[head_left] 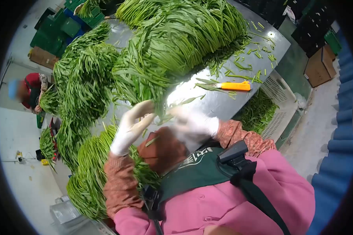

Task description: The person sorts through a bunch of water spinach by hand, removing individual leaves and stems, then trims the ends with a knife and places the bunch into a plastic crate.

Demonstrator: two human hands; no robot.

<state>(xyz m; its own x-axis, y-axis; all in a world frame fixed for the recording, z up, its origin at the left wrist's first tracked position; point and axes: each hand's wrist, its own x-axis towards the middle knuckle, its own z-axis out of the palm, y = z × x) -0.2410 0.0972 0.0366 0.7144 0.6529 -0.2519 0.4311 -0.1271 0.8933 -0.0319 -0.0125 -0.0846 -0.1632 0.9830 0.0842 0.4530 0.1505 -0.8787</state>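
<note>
My left hand (130,127), in a white glove, is raised over the near edge of the metal table (123,36) with its fingers curved and apart. Across from it, my right hand (193,121) is gloved too and smeared by motion. A few loose green leaves (159,109) show between the fingertips of both hands; whether the right fingers grip them I cannot tell. Just beyond lies a big heap of long-stemmed leafy greens (176,47). A knife with an orange-yellow handle (235,85) rests on the table to the right, leaf scraps around its blade.
More greens (84,74) and stem bundles (96,164) cover the left side. Cut stem bits (259,55) litter the right. Below that edge stands a pale plastic crate (280,90) with leaves inside. Another person (32,90) handles greens at far left. Cardboard box (319,66) sits at right.
</note>
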